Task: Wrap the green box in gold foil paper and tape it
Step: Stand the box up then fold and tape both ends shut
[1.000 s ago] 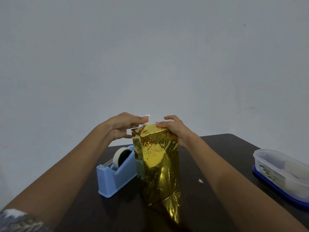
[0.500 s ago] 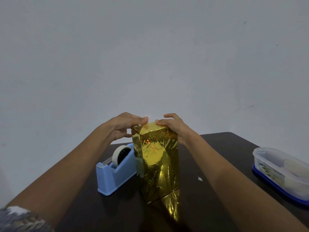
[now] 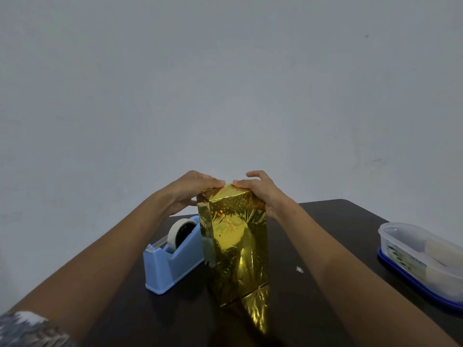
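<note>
Green box stands upright on end near the middle of the dark table [image 3: 338,221], fully covered by gold foil paper [image 3: 235,246]; no green shows. Left hand [image 3: 190,189]: fingers fairly straight, pressing the top fold flat. Right hand [image 3: 260,191]: forefinger on the same fold, heel against the upper right side, likely to steady the tall parcel. Whether its thumb clasps the far face I cannot tell. Tape dispenser [image 3: 172,261] sits just beside the parcel's left, within reach. Judgement: the top end is being closed, ready for tape.
</note>
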`<action>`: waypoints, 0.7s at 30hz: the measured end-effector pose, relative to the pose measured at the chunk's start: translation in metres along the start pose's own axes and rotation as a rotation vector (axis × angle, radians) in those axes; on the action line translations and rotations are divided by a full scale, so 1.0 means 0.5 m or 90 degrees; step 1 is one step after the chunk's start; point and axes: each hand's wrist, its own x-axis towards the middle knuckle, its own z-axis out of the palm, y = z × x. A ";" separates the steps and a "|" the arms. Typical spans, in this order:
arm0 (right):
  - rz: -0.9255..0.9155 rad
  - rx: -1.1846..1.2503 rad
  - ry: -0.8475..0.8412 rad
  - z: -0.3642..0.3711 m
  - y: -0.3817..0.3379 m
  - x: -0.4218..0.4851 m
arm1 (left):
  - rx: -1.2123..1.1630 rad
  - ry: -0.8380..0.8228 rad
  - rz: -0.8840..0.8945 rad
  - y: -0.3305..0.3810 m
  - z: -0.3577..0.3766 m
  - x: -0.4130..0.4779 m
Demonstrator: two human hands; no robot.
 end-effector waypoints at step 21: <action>-0.009 -0.004 0.005 0.005 0.004 0.002 | 0.082 0.082 0.046 0.001 0.011 0.019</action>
